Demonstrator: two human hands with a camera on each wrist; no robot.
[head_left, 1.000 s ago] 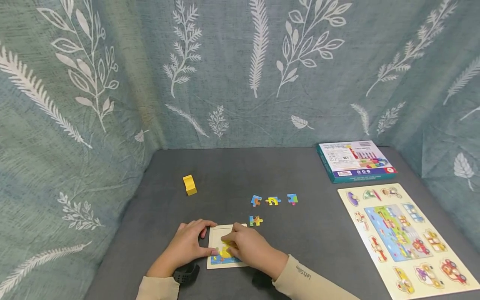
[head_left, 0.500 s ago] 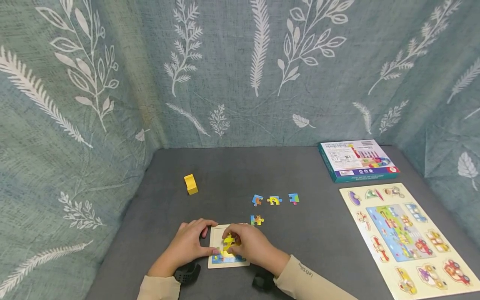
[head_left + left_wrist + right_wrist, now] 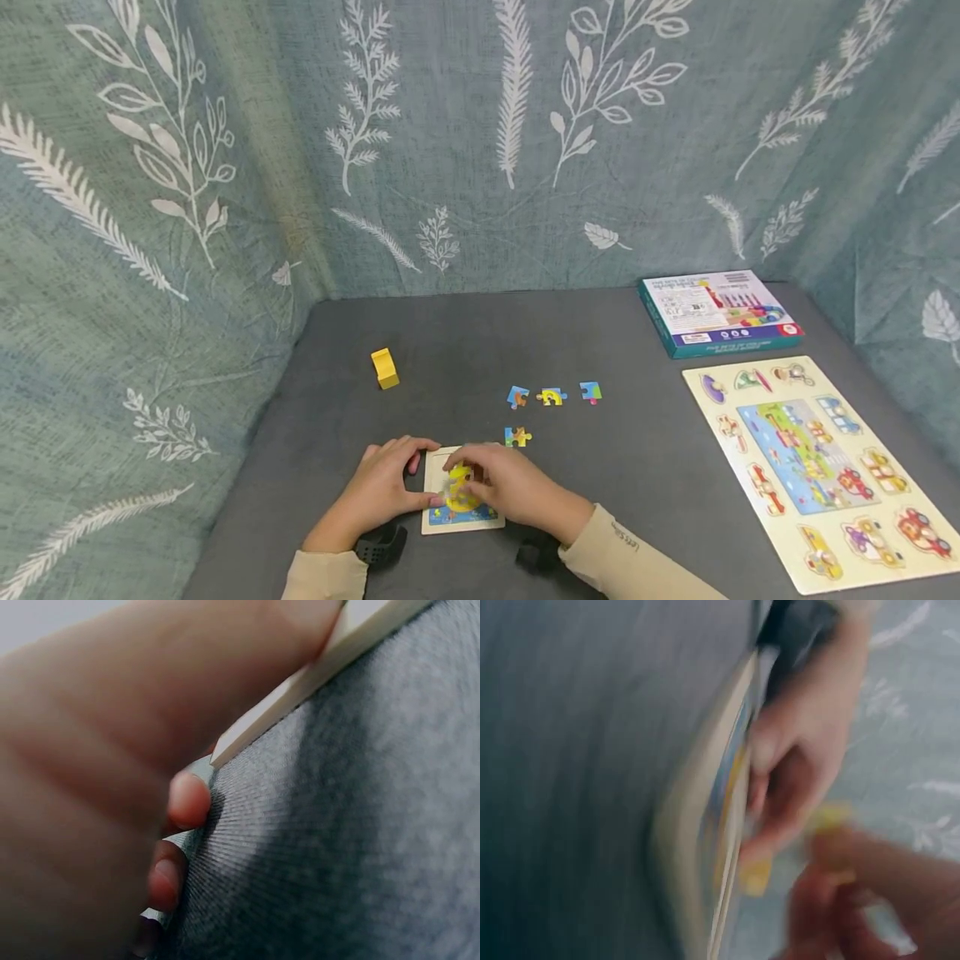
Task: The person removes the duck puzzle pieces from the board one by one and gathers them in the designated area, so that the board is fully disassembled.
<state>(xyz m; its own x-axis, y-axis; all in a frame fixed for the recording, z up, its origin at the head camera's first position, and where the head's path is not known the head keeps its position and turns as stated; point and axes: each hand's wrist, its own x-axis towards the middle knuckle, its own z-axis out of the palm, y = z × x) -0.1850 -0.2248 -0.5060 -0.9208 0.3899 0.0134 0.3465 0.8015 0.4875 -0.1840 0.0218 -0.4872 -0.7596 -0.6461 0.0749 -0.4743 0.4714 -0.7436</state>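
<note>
A small wooden puzzle board (image 3: pixel 465 527) lies on the dark table in front of me, its lower part filled with a blue and yellow picture. My left hand (image 3: pixel 384 485) holds the board at its left side, thumb over the edge and a finger at the far left corner. Close over the board, my right hand (image 3: pixel 517 483) pinches a yellow jigsaw piece (image 3: pixel 458 473) between thumb and fingers. The right wrist view is blurred, but the yellow piece (image 3: pixel 831 817) shows at the fingertips there. In the left wrist view my thumb crosses the board's pale edge (image 3: pixel 262 720).
Several loose jigsaw pieces (image 3: pixel 552 397) lie beyond the board. A yellow block (image 3: pixel 385 369) sits farther left. At right are a large wooden picture board (image 3: pixel 712 417) and a flat toy box (image 3: pixel 720 312). A patterned cloth (image 3: pixel 465 150) hangs behind the table.
My right hand has lifted slightly from the board with the yellow jigsaw piece pinched in its fingers, which now stands more in sight. My left hand stays at the board's left side.
</note>
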